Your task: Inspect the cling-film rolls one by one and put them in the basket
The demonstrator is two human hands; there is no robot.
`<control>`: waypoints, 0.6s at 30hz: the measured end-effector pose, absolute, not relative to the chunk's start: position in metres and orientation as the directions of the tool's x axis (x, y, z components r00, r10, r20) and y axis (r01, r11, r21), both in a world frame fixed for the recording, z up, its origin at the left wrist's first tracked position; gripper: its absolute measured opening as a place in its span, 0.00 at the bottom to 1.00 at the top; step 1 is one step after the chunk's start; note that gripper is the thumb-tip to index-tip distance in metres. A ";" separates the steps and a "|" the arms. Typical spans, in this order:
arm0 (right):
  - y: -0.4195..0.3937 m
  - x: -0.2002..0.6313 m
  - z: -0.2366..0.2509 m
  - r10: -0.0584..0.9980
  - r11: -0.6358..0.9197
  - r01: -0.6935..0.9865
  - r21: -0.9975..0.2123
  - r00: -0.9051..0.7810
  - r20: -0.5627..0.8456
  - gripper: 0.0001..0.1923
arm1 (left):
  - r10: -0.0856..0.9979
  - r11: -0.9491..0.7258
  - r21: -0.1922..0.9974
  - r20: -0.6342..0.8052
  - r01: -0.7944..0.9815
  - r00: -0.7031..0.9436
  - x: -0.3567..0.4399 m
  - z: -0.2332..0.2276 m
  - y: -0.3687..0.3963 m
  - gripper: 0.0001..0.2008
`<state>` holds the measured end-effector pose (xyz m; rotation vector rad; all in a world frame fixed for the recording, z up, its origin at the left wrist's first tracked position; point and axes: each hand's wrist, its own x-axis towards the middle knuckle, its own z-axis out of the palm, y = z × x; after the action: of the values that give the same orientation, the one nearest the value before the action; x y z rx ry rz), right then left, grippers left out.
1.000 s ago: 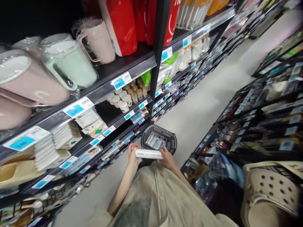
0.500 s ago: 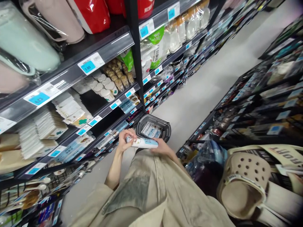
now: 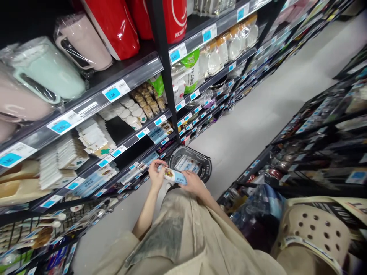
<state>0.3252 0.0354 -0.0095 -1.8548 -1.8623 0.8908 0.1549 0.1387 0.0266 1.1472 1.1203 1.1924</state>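
Note:
Between my two hands, in front of my body, is a slim blue-and-white package with a food picture on its label; its exact contents I cannot make out. My left hand pinches its left end with the fingers curled. The right end sits in the grip of my right hand. Just beyond the package stands a dark grey shopping basket on the floor. Inside it lie several similar blue-and-white packages.
To the left rise shelves with wrapped mugs, white boxes, small jars and price tags. Another row of goods lines the right, with a beige clog close by. A grey aisle floor runs between them.
The package has turned in my hands, so its food picture now faces up. My view has shifted slightly, and the shelves and basket sit lower in the picture.

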 end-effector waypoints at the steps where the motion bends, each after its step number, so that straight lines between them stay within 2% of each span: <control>1: 0.036 0.316 -0.007 0.987 -0.044 0.707 -0.705 -0.077 -0.138 0.24 | 0.989 -0.015 0.998 0.023 -0.053 0.144 0.155 0.031 0.135 0.09; 3: 0.039 0.300 -0.002 0.995 -0.047 0.592 -0.805 -0.040 -0.087 0.28 | 0.945 -0.108 0.994 0.108 -0.018 0.308 0.159 0.040 0.128 0.06; 6: 0.043 0.288 0.000 0.995 -0.100 0.415 -0.904 0.042 -0.091 0.31 | 0.885 -0.203 0.979 0.178 0.013 0.429 0.171 0.048 0.119 0.07; 9: 0.048 0.292 -0.006 0.966 -0.174 0.196 -0.965 0.223 -0.129 0.27 | 0.867 -0.212 0.975 0.159 0.061 0.473 0.177 0.045 0.115 0.20; 12: 0.054 0.306 -0.011 0.800 -0.223 -0.165 -0.961 0.533 -0.277 0.25 | 0.837 -0.072 0.983 -0.034 0.171 0.546 0.174 0.029 0.107 0.38; 14: 0.060 0.314 -0.011 0.685 -0.156 -0.391 -0.907 0.619 -0.384 0.24 | 0.796 0.031 0.954 -0.205 0.299 0.569 0.172 0.015 0.098 0.46; 16: 0.066 0.321 -0.007 0.662 -0.078 -0.529 -0.845 0.606 -0.440 0.23 | 0.779 0.065 0.909 -0.304 0.411 0.548 0.172 0.002 0.088 0.46; 18: 0.069 0.327 -0.001 0.679 -0.038 -0.597 -0.801 0.573 -0.459 0.23 | 0.786 0.052 0.869 -0.340 0.492 0.517 0.175 -0.006 0.079 0.38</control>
<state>0.3271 0.0687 -0.0014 -1.2371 -0.0828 1.0293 0.1746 0.0789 -0.0059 1.5989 1.1196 0.3159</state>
